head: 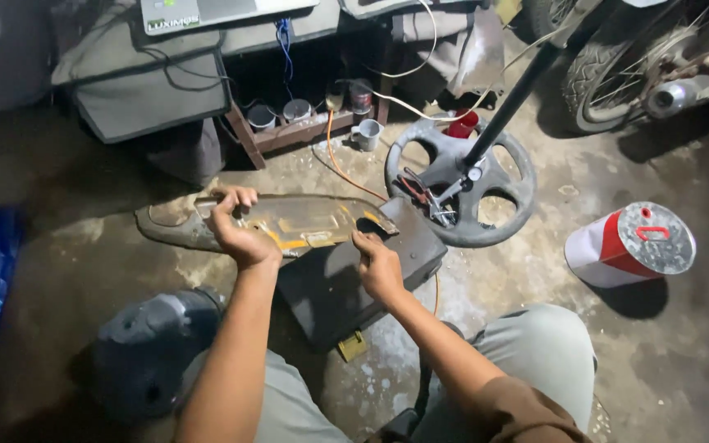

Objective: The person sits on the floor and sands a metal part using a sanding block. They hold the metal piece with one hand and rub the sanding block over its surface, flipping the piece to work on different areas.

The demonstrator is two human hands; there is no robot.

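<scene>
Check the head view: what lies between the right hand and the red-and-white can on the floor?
In the head view, between the right hand and the red-and-white can sits the grey round spoked base with pliers on it, then bare concrete floor.

The panel lies above the box, left of the wheel.

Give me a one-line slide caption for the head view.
Left hand and right hand grip a long, worn panel over a dark box on a workshop floor.
</scene>
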